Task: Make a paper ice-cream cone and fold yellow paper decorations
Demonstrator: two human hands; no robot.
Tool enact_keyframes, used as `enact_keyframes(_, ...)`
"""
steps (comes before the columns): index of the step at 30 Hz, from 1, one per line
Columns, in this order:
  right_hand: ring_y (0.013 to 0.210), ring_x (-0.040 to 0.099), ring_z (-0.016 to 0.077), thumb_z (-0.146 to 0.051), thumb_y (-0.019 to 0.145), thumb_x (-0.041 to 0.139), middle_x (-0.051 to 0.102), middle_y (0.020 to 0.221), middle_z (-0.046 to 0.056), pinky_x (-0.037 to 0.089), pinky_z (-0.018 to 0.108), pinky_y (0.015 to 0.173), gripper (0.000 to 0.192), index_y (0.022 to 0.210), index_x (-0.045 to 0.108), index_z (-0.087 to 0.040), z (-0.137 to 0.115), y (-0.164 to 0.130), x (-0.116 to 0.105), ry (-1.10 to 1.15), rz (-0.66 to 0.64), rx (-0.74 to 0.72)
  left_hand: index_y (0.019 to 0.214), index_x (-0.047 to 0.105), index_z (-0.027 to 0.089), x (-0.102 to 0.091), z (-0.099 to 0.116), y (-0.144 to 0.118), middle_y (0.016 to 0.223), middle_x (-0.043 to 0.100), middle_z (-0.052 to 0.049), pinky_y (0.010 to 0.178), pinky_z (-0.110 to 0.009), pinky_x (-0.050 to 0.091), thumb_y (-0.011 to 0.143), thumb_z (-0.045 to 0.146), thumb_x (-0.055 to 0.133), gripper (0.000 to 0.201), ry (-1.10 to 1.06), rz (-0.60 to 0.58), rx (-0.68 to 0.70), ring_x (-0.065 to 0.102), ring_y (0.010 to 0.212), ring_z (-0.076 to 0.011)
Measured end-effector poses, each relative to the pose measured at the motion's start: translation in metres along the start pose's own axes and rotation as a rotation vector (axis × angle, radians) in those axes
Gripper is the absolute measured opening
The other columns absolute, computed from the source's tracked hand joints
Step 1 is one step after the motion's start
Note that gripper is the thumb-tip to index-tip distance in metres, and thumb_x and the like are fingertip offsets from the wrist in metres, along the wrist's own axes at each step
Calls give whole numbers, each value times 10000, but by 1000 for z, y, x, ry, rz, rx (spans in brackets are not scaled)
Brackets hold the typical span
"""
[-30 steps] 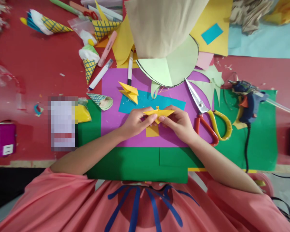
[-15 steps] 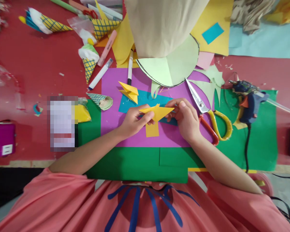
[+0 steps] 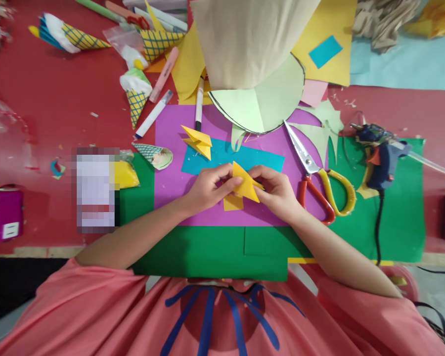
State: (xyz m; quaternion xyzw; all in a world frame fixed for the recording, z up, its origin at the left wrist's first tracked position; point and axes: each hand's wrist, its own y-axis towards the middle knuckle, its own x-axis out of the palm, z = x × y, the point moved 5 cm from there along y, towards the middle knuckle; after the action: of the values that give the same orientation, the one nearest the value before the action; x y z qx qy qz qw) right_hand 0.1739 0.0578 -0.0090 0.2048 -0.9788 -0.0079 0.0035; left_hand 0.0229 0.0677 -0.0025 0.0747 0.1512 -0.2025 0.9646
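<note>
A folded piece of yellow paper point(image 3: 245, 184) is held between my two hands, its pointed ends slanting from upper left to lower right. My left hand point(image 3: 214, 187) pinches it between thumb and fingers on the left side. On the right, my right hand point(image 3: 273, 190) grips its other edge, with the fingertips partly behind the paper. Below the held piece, a flat yellow paper square point(image 3: 233, 203) lies on the purple sheet point(image 3: 200, 212). Beyond my hands are a blue paper strip point(image 3: 259, 155) and another folded yellow paper piece point(image 3: 198, 142).
Open scissors point(image 3: 308, 163) with red and yellow handles lie right of my right hand. Farther right is a blue glue gun point(image 3: 385, 163) with its cord. A beige paper form point(image 3: 252, 44) stands on a pale green disc point(image 3: 280, 91). Paper cones point(image 3: 136, 101) and markers point(image 3: 154, 113) lie upper left.
My right hand has moved in and closed on the folded yellow paper. The paper has turned from nearly level to a slant, showing a different face.
</note>
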Motion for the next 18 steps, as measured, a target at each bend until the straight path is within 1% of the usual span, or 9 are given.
enact_keyframes(4, 717, 527, 117, -326, 838, 695, 617, 795, -2, 393, 265, 655, 149, 846, 643, -187, 1, 0, 1, 2, -5, 25, 629, 420, 188, 3, 3, 2, 471, 464, 65, 398, -174, 295, 938, 471, 504, 427, -18, -57, 4, 408, 412, -45)
enact_keyframes(7, 703, 522, 116, -348, 820, 715, 604, 771, -7, 394, 265, 648, 178, 825, 640, -186, 2, 0, 2, 11, 2, 60, 629, 404, 193, 3, 0, 1, 474, 430, 71, 398, -182, 288, 919, 476, 541, 428, -48, -45, -3, 398, 414, -46)
enact_keyframes(8, 703, 527, 117, -353, 816, 720, 601, 765, -8, 400, 265, 648, 185, 816, 637, -187, 2, 0, 1, 22, 13, 70, 669, 424, 198, 3, -2, 1, 503, 450, 72, 405, -183, 304, 903, 483, 566, 395, -78, -19, -12, 417, 423, -47)
enact_keyframes(10, 705, 549, 122, -366, 803, 731, 604, 758, -7, 423, 268, 653, 206, 798, 627, -188, 2, 1, 0, 64, 46, 94, 838, 474, 224, 1, -6, -1, 619, 541, 62, 445, -184, 381, 878, 514, 591, 315, -168, 52, -30, 497, 466, -55)
enact_keyframes(12, 695, 569, 125, -382, 786, 744, 612, 748, -8, 447, 270, 646, 230, 786, 615, -192, 2, 1, -2, 118, 97, 128, 1034, 455, 257, 1, -8, -3, 760, 626, 38, 528, -198, 473, 857, 531, 611, 362, -233, 95, -13, 593, 558, -74)
enact_keyframes(13, 687, 573, 124, -386, 776, 752, 615, 742, -10, 454, 268, 639, 239, 780, 609, -195, 2, 2, -3, 140, 123, 141, 1082, 444, 263, 1, -7, -3, 809, 649, 26, 565, -203, 500, 843, 518, 634, 398, -232, 98, 17, 626, 607, -83)
enact_keyframes(15, 671, 575, 116, -381, 770, 759, 616, 729, -17, 458, 261, 624, 243, 776, 600, -197, 2, 2, -4, 165, 157, 149, 1058, 484, 247, 2, -3, -4, 840, 670, 13, 609, -200, 520, 830, 441, 678, 357, -160, 77, 86, 656, 677, -92)
enact_keyframes(18, 648, 567, 98, -362, 809, 727, 605, 707, -25, 449, 244, 601, 218, 779, 588, -196, 3, 2, -2, 169, 153, 128, 932, 573, 213, 0, 1, -4, 829, 683, 7, 627, -190, 522, 858, 323, 660, 159, -31, 90, 128, 659, 695, -85)
